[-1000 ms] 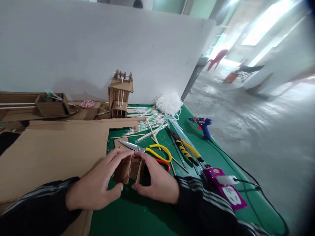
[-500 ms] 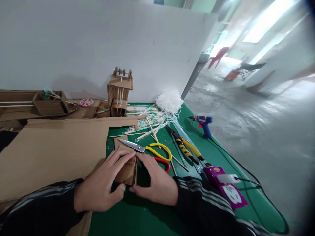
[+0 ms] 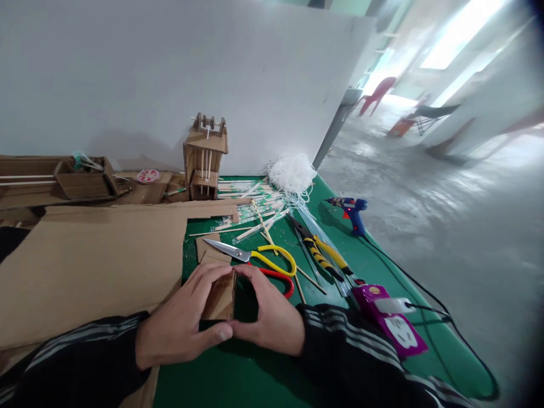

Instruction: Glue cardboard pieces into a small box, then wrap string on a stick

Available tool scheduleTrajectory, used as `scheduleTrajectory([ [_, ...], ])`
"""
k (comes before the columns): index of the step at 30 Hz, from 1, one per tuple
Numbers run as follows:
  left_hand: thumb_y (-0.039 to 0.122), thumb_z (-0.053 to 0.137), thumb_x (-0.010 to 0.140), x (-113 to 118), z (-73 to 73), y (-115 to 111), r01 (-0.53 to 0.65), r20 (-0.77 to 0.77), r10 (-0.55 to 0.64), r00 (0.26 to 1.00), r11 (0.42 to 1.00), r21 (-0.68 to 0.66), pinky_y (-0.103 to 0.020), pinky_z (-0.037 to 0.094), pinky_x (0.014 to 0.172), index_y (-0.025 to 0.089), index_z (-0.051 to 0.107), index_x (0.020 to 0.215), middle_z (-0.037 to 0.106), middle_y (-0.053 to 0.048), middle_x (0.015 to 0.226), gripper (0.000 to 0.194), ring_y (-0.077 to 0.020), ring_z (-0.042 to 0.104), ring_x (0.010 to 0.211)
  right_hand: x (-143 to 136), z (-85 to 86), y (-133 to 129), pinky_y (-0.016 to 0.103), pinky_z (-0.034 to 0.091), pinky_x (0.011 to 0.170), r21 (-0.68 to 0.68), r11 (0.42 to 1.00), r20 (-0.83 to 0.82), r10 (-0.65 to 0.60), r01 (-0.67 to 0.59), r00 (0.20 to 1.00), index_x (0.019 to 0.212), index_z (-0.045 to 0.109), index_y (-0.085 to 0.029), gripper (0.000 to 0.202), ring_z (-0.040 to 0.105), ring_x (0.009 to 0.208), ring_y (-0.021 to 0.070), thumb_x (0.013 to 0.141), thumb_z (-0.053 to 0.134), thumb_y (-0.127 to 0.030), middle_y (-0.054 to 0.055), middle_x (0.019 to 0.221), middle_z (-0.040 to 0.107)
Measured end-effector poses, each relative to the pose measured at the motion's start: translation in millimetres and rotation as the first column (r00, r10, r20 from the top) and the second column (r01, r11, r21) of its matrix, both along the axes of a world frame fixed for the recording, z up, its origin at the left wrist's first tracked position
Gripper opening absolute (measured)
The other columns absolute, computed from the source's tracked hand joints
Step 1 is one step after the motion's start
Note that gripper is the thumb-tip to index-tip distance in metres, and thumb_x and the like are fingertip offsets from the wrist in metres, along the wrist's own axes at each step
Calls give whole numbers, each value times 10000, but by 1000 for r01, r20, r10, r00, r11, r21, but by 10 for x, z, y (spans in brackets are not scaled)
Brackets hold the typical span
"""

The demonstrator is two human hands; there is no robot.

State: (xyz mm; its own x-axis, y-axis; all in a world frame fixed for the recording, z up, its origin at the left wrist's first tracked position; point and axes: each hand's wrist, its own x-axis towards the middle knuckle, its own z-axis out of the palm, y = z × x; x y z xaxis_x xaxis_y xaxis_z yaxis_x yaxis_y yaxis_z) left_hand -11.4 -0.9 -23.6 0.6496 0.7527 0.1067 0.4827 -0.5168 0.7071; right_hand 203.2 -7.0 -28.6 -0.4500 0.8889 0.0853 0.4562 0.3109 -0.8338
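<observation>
Between my hands, a small brown cardboard piece (image 3: 220,301) is held over the green table. My left hand (image 3: 182,320) curves round its left side, fingers at the far edge and thumb at the near edge. On the right, my right hand (image 3: 270,311) grips the same piece by its right corners with fingertips and thumb. Just beyond lie scissors (image 3: 246,255) with one yellow and one red handle, partly over other small cardboard scraps (image 3: 208,246). My palms hide part of the piece's left side.
A large cardboard sheet (image 3: 106,255) covers the left. Pliers (image 3: 317,249), a blue glue gun (image 3: 351,209) and a purple power strip (image 3: 389,317) lie right. Behind stand a cardboard tower (image 3: 206,161), wrapped sticks (image 3: 255,198) and a white string heap (image 3: 293,173).
My left hand has shifted slightly right, and its thumb has moved against the piece's near edge beside my right thumb. The cardboard piece now shows less of its right side.
</observation>
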Motion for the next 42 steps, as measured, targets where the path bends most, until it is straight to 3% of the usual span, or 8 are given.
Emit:
scheduleTrajectory([
  [7, 704, 568, 795, -55, -85, 85, -14, 13, 14, 1000, 1000, 1, -493, 376, 1069, 269, 252, 1446, 397, -130, 1402, 844, -333, 407, 1274, 6, 3, 30, 396, 413, 1020, 97, 995, -80, 45, -37, 996, 1296, 412, -186, 757, 523, 1172, 246, 672, 816, -332, 100, 1263, 543],
  [11, 652, 553, 846, -55, -67, 107, -37, -31, 37, 999, 999, 1, -498, 383, 1055, 299, 251, 1472, 410, -116, 1381, 780, -325, 414, 1262, 22, 11, 65, 407, 426, 1004, 152, 988, -104, 52, -36, 993, 1285, 427, -196, 735, 518, 1159, 249, 673, 817, -309, 97, 1237, 541],
  [20, 530, 641, 842, -39, -129, 106, -56, 67, 59, 996, 998, -36, -506, 348, 1096, 259, 270, 1422, 360, -135, 1409, 740, -321, 388, 1302, 48, 22, 46, 446, 378, 1100, 92, 995, 6, 39, -39, 999, 1431, 412, -222, 822, 447, 1297, 280, 721, 799, -369, 116, 1392, 477],
  [26, 570, 689, 778, -70, -259, 125, -43, 151, 48, 987, 998, -41, -520, 373, 1071, 258, 270, 1398, 384, -140, 1399, 811, -345, 424, 1277, 56, -4, 32, 451, 396, 1079, 189, 980, 32, 60, -65, 998, 1480, 373, -241, 845, 459, 1274, 289, 751, 776, -388, 120, 1379, 489],
  [36, 641, 688, 745, -72, -244, 122, -49, 130, 53, 990, 998, -37, -499, 370, 1079, 278, 285, 1437, 405, -123, 1395, 880, -342, 417, 1276, 63, 30, 10, 446, 388, 1071, 232, 970, 57, 61, -72, 997, 1504, 313, -232, 874, 450, 1266, 293, 770, 754, -407, 120, 1381, 486],
  [42, 629, 700, 738, -84, -299, 117, -36, 153, 44, 987, 998, -59, -534, 355, 1083, 267, 289, 1429, 396, -137, 1384, 881, -365, 395, 1283, 53, 28, 8, 467, 395, 1042, 239, 970, -4, 52, -50, 999, 1348, 448, -236, 696, 494, 1235, 285, 754, 772, -398, 109, 1320, 550],
])
